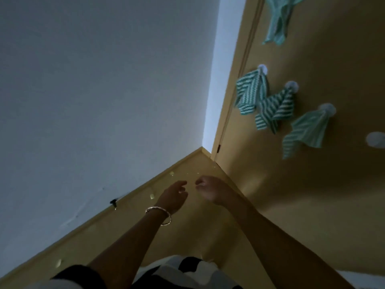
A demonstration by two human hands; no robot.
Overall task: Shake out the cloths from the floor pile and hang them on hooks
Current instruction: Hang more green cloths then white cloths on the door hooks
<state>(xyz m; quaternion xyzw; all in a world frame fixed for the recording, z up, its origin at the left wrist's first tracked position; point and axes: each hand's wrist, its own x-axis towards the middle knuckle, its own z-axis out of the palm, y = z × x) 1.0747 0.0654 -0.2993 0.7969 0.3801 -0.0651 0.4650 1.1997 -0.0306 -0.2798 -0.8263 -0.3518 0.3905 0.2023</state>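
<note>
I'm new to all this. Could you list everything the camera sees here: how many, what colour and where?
Cloths: four, green-and-white striped, hanging on the door at right; the top one is cut off by the frame edge.
Hooks: four, white and round, on the door; three carry cloths, the far-right one is bare.
Door: one, yellowish, right.
Wall: one, pale grey, left.
Floor: yellowish, between wall and door.
Dark object: one, at the wall's foot; too small to identify.
Clothing: black and white, bottom edge.
Bangle: one, silvery, on the left wrist.
Left hand: fingers relaxed, empty.
Right hand: fingers curled, nothing seen in it.
</note>
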